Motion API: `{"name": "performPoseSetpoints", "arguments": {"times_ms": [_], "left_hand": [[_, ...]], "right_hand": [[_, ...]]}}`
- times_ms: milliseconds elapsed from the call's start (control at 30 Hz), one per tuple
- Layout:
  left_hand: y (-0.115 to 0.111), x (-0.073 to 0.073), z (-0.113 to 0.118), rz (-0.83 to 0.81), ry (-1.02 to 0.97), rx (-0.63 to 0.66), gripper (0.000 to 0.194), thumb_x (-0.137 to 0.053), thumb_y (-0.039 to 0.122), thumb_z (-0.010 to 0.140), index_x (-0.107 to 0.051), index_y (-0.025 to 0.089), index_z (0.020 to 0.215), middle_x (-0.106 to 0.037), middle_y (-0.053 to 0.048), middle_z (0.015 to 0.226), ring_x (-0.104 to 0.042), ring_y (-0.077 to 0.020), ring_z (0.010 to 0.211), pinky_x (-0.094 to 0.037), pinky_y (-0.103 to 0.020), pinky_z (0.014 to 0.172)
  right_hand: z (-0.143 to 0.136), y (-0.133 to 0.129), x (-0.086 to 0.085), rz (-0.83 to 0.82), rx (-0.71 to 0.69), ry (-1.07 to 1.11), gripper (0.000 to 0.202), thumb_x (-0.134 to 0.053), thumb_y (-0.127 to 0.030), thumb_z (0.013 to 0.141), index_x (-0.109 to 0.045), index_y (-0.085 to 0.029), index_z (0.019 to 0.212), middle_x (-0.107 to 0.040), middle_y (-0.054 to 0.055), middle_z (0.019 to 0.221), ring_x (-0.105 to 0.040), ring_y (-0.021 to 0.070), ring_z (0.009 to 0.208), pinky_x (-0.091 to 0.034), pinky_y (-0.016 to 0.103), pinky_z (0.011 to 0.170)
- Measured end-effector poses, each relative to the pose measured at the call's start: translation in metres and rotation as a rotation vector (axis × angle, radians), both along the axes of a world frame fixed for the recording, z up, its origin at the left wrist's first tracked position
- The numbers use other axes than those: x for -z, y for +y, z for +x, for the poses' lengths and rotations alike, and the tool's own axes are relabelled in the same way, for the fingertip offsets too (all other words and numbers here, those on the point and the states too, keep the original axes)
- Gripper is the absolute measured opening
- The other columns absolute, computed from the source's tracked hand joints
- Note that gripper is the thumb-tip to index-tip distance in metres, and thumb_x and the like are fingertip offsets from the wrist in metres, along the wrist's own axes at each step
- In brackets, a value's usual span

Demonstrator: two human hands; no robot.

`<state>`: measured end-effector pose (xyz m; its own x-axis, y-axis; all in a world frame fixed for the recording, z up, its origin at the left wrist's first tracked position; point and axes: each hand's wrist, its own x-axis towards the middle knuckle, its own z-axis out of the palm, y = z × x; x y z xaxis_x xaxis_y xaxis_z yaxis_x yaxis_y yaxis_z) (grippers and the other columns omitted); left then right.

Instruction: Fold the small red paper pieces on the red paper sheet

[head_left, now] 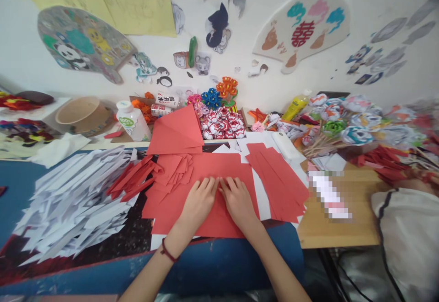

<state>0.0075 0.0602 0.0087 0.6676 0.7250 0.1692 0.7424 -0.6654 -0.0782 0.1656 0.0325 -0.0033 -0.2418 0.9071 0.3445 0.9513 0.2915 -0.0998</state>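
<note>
Near the counter's (336,229) front, left hand (198,203) and right hand (239,201) lie flat, open, pressing the red sheet (212,167); uneven pressure could skew its crease.

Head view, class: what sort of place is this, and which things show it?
Probably a paper-craft workshop or classroom. Both hands, left and right, press flat on red paper; a heap of folded white strips lies beside it, paper flowers stand behind, and cut-outs cover the wall.
</note>
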Motion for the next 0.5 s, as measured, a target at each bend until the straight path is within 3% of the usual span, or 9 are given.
{"name": "performPoseSetpoints", "arguments": {"times_ms": [167,300,400,500], "left_hand": [[-0.006,-0.007,-0.009,0.007,0.031,-0.014,0.050,-0.045,0.006,0.089,-0.046,0.017,0.138,-0.059,-0.012,0.117,-0.051,-0.0262,0.106,-0.039,-0.041,0.088],[-0.009,-0.016,-0.018,-0.033,-0.083,-0.097,0.038,-0.050,0.006,0.084,-0.064,0.021,0.116,-0.062,-0.011,0.108,-0.053,-0.0275,0.101,-0.039,-0.041,0.082],[-0.005,-0.019,-0.016,-0.109,-0.269,-0.253,0.016,-0.053,0.018,0.087,-0.068,0.022,0.093,-0.063,-0.008,0.094,-0.055,-0.0252,0.091,-0.039,-0.038,0.077],[0.006,-0.017,-0.005,-0.163,-0.393,-0.343,0.022,-0.053,0.036,0.091,-0.064,0.020,0.081,-0.063,-0.006,0.087,-0.055,-0.0237,0.089,-0.039,-0.037,0.078]], "right_hand": [[0.007,-0.017,-0.006,0.004,0.053,-0.022,0.033,-0.043,-0.022,0.099,-0.062,-0.016,0.125,-0.062,0.014,0.103,-0.050,0.0272,0.091,-0.044,0.042,0.076],[0.012,-0.024,-0.007,0.012,0.061,0.116,0.032,-0.041,-0.023,0.099,-0.067,-0.019,0.118,-0.062,0.013,0.101,-0.051,0.0258,0.092,-0.045,0.041,0.077],[0.012,-0.020,-0.008,-0.001,0.119,0.325,0.033,-0.041,-0.027,0.100,-0.073,-0.020,0.094,-0.060,0.010,0.094,-0.051,0.0230,0.088,-0.045,0.038,0.078],[0.010,-0.010,-0.007,-0.023,0.176,0.501,0.032,-0.046,-0.033,0.098,-0.069,-0.020,0.079,-0.059,0.007,0.088,-0.052,0.0218,0.085,-0.046,0.037,0.078]]}}
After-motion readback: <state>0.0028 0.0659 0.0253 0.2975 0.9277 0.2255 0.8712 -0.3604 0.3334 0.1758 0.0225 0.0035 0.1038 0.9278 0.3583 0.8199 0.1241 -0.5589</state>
